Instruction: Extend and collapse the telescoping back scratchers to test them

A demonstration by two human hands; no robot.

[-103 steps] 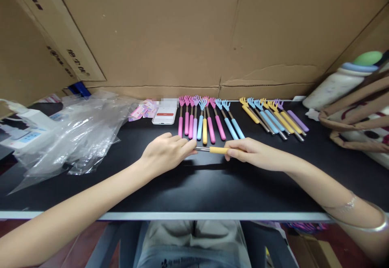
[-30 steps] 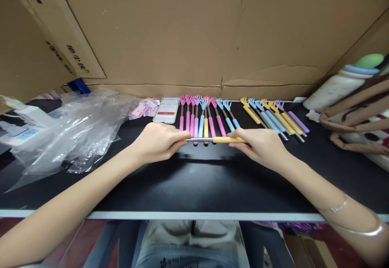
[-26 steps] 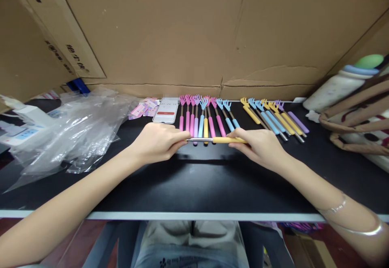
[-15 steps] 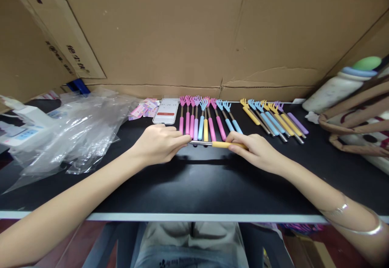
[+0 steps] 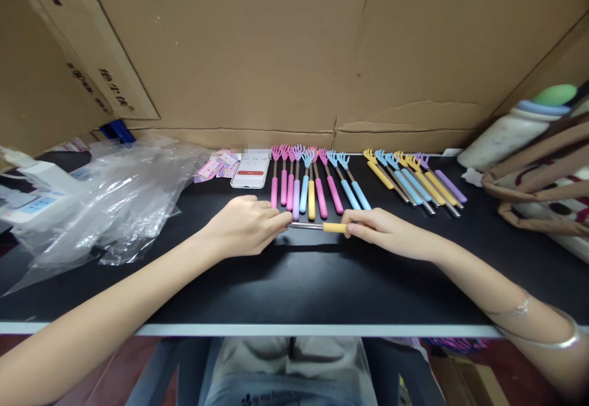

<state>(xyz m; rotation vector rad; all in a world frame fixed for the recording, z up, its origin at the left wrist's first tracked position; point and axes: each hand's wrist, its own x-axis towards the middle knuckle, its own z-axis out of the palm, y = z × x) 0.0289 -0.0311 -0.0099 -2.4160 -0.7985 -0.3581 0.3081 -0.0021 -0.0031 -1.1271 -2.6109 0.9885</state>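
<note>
My left hand (image 5: 248, 225) is closed, its fingertips pinching the left end of a steel rod over the black table. This rod runs into a yellow handle (image 5: 334, 227), which my right hand (image 5: 389, 232) grips from the other side. Together they look like a telescopic back scratcher held level; my left fingers hide whatever is at its far end. Just behind it lies a row of finished-looking back scratchers (image 5: 318, 185) with pink, purple, blue and yellow handles, claws pointing away from me.
To the right lies a second group of back scratchers (image 5: 416, 186), their handles apart from the rod ends. Plastic bags (image 5: 124, 203) and a white power strip (image 5: 39, 197) sit left. A phone (image 5: 251, 170) lies behind. A bottle (image 5: 513, 133) and brown bag (image 5: 529, 179) stand right.
Both hands and the held rod have come slightly toward me. My right fingers now cover more of the yellow handle's right part.
</note>
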